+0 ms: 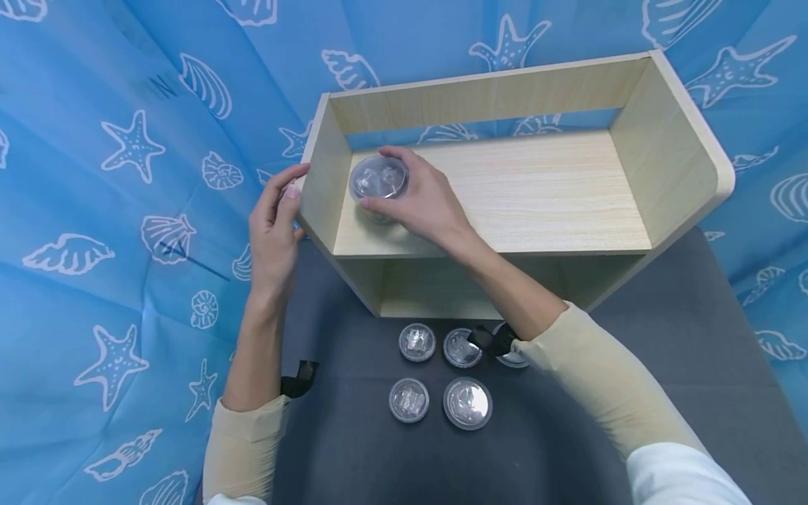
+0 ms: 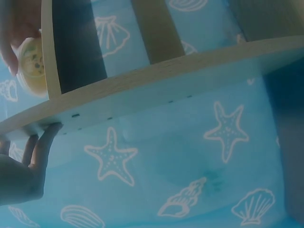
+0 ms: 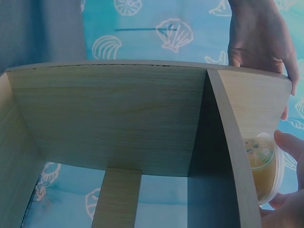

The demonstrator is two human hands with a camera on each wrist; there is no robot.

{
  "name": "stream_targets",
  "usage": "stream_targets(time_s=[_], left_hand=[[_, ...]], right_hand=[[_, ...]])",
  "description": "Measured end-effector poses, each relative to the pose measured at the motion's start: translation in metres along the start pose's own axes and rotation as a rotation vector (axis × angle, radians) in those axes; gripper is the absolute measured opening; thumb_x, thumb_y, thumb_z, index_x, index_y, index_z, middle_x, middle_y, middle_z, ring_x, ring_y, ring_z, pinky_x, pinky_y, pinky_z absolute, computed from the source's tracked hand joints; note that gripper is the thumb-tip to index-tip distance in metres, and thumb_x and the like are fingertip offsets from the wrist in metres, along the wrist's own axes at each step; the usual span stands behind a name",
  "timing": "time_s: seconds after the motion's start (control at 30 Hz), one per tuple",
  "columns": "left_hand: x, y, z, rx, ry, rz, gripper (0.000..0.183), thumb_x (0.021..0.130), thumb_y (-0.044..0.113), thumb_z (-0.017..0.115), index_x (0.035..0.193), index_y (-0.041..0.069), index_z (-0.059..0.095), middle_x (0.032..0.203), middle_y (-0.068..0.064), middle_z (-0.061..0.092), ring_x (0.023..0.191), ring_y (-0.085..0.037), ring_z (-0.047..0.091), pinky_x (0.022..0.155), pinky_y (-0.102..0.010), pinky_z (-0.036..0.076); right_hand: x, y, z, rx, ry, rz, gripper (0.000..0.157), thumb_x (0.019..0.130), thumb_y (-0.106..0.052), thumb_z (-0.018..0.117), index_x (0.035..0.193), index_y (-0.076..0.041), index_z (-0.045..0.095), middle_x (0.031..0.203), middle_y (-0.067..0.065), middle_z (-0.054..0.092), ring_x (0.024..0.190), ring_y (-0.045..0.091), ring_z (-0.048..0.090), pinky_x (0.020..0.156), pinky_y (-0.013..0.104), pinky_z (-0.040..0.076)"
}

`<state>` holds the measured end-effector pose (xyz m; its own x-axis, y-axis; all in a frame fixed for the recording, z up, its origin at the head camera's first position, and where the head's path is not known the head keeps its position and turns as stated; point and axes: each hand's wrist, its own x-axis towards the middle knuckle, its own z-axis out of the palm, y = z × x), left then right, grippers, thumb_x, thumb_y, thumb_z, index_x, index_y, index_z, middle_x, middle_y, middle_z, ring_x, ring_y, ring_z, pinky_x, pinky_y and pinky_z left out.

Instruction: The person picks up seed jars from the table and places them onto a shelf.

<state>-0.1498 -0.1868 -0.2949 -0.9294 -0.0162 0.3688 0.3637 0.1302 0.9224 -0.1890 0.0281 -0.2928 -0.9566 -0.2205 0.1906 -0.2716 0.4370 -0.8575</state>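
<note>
My right hand [image 1: 429, 200] grips a round, clear-lidded plastic tub [image 1: 379, 179], thumb and fingers on opposite sides of its rim. The tub is at the left end of the upper board of a pale wooden shelf unit [image 1: 543, 189]. Yellowish contents and a printed pattern show on the tub [image 3: 262, 166] in the right wrist view. Whether its base touches the board is unclear. My left hand [image 1: 274, 242] rests its fingers against the outside and edge of the left side panel [image 1: 324, 175]. In the left wrist view, fingertips of the left hand [image 2: 23, 175] touch that panel.
Several similar lidded tubs, among them one tub [image 1: 467, 403] at the front, stand on the dark grey tablecloth [image 1: 353, 449] before the unit. My right forearm partly covers one. A blue curtain [image 1: 158, 315] with shell patterns hangs behind and to the left.
</note>
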Motion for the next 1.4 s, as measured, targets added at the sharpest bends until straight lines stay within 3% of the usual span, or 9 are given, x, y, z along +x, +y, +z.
stream_targets(time_s=[0.37, 0.67, 1.07, 1.4], left_hand=[[0.000, 0.000, 0.001, -0.005, -0.005, -0.010, 0.035, 0.106, 0.027, 0.046, 0.136, 0.016, 0.060, 0.135, -0.008, 0.056, 0.116, -0.029, 0.055, 0.086, -0.056, 0.052], [0.000, 0.000, -0.001, 0.013, -0.014, -0.025, 0.035, 0.106, 0.028, 0.046, 0.136, 0.018, 0.059, 0.135, -0.007, 0.057, 0.117, -0.028, 0.054, 0.089, -0.063, 0.048], [0.002, 0.000, 0.001, 0.004, -0.031, -0.047, 0.035, 0.106, 0.026, 0.044, 0.136, 0.018, 0.060, 0.141, -0.004, 0.052, 0.121, -0.026, 0.052, 0.093, -0.063, 0.044], [0.001, 0.000, 0.000, -0.032, -0.019, -0.035, 0.034, 0.105, 0.026, 0.046, 0.134, 0.016, 0.060, 0.133, -0.010, 0.054, 0.118, -0.028, 0.053, 0.092, -0.055, 0.048]], right_hand=[[0.001, 0.006, 0.004, -0.049, 0.005, -0.035, 0.078, 0.081, -0.040, 0.081, 0.147, -0.016, 0.046, 0.143, 0.004, 0.053, 0.129, 0.018, 0.050, 0.103, 0.033, 0.041], [0.000, 0.010, 0.002, -0.051, -0.002, -0.032, 0.096, 0.077, -0.049, 0.082, 0.154, -0.019, 0.033, 0.147, 0.006, 0.048, 0.132, 0.019, 0.047, 0.105, 0.035, 0.039], [-0.025, 0.015, -0.015, 0.122, 0.010, -0.030, 0.089, 0.078, -0.037, 0.085, 0.152, -0.017, 0.038, 0.142, 0.007, 0.051, 0.125, 0.024, 0.054, 0.103, 0.037, 0.044], [-0.053, 0.022, -0.034, 0.211, 0.060, -0.088, 0.075, 0.083, -0.023, 0.082, 0.148, -0.017, 0.045, 0.140, 0.009, 0.054, 0.126, 0.025, 0.055, 0.103, 0.038, 0.045]])
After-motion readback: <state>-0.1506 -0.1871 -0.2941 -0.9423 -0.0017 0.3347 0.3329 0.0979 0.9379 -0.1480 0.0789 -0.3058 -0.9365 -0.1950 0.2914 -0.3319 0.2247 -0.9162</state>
